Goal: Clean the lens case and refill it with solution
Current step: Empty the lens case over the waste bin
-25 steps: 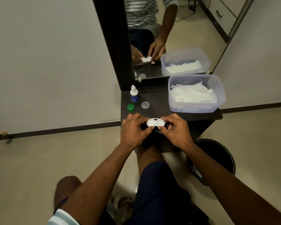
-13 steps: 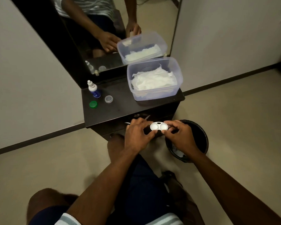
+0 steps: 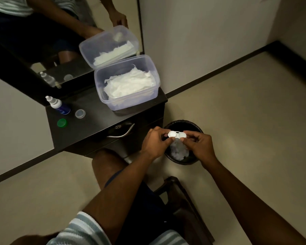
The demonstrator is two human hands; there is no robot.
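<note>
The white two-well lens case (image 3: 177, 134) is held between both hands above the black bin (image 3: 196, 160). My left hand (image 3: 155, 143) pinches its left end and my right hand (image 3: 200, 146) pinches its right end. Both wells are uncovered and face up. On the dark shelf (image 3: 99, 124) the solution bottle (image 3: 57, 105) stands uncapped at the back left. A green cap (image 3: 62, 123) and a clear cap (image 3: 80, 113) lie beside the bottle.
A clear plastic tub (image 3: 97, 80) of white tissues sits at the shelf's back right, against the mirror (image 3: 60, 41). Crumpled white tissue (image 3: 179, 151) lies in the bin. A drawer handle (image 3: 122, 133) sticks out below the shelf. My knee (image 3: 108, 161) is under the shelf.
Both hands have carried the lens case off the shelf's front edge, to the right, until it hangs over the bin. The view has swung right and down.
</note>
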